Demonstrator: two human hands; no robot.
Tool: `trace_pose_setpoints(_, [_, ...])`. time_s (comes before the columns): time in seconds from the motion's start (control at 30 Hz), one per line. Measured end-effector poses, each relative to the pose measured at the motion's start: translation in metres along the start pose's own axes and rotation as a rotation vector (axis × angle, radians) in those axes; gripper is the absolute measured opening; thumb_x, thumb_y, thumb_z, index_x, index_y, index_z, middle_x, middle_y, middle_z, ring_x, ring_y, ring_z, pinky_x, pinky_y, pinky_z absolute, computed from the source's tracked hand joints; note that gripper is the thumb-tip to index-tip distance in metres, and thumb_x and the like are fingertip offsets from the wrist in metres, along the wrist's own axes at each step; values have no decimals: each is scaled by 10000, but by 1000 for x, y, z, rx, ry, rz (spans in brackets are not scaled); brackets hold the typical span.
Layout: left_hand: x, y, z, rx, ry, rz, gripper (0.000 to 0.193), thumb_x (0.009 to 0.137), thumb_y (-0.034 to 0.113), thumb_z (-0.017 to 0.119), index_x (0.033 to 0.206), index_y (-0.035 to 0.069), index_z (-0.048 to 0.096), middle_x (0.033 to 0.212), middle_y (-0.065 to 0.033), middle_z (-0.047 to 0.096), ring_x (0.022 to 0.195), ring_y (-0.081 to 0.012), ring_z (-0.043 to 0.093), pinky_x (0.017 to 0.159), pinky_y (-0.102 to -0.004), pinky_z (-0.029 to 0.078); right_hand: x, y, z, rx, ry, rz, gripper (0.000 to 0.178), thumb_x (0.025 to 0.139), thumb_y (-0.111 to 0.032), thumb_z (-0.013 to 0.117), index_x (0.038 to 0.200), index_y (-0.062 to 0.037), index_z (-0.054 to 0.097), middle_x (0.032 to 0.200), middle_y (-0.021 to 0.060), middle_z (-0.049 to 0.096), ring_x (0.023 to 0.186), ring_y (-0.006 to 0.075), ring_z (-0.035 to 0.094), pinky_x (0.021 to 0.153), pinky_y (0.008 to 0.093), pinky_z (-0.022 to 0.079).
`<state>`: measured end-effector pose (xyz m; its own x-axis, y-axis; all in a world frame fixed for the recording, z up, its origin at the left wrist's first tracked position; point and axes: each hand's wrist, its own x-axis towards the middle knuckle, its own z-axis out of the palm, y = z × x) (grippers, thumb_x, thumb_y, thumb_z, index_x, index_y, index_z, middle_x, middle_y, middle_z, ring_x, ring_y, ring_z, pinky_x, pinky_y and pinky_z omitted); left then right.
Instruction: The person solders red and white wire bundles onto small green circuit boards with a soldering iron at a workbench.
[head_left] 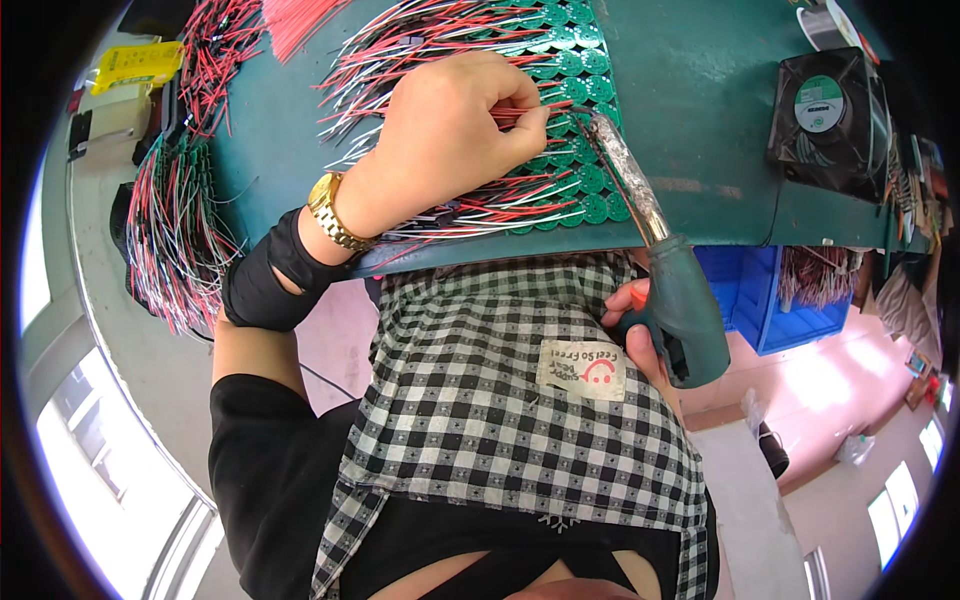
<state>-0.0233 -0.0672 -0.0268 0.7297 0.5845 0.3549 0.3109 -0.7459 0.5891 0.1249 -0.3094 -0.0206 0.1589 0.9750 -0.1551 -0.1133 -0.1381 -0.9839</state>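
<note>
My left hand (455, 130), with a gold watch on its wrist, pinches a red wire (512, 113) over a panel of round green circuit boards (592, 150). The wire's end lies close to the tip of a soldering iron (690, 305). My right hand (640, 340) grips that iron by its dark green pistol-like handle; the handle hides most of the fingers. Its scorched metal barrel slants up and left, the tip at the boards; whether it touches one I cannot tell. Rows of red and white wires (420, 50) fan leftward from the panel, partly under my left hand.
On the green table (690, 110) a black fan (825, 125) and a solder spool (828, 25) stand at the right. Wired boards (180, 230) hang over the left edge, near a yellow packet (138, 66). Below the table's right side is a blue crate (790, 300) with wires.
</note>
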Motion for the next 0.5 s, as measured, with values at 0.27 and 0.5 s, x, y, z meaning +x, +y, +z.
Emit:
trace_pose_setpoints(0.27, [1, 0, 0, -3, -7, -20, 73, 706, 31, 684, 704, 13, 613, 670, -35, 599, 570, -97, 571, 542, -217, 479, -2, 6, -2, -73, 12, 63, 362, 877, -143, 593, 1194, -27, 462, 980, 138, 573, 872, 194, 581, 782, 327, 469])
trace_pose_setpoints(0.5, [2, 0, 0, 34, -17, -22, 74, 703, 48, 689, 711, 14, 624, 669, -45, 614, 577, -119, 593, 560, -232, 503, 1, -5, -8, -59, 5, -22, 417, 857, -80, 569, 1243, -28, 421, 958, 141, 565, 840, 205, 588, 759, 340, 479])
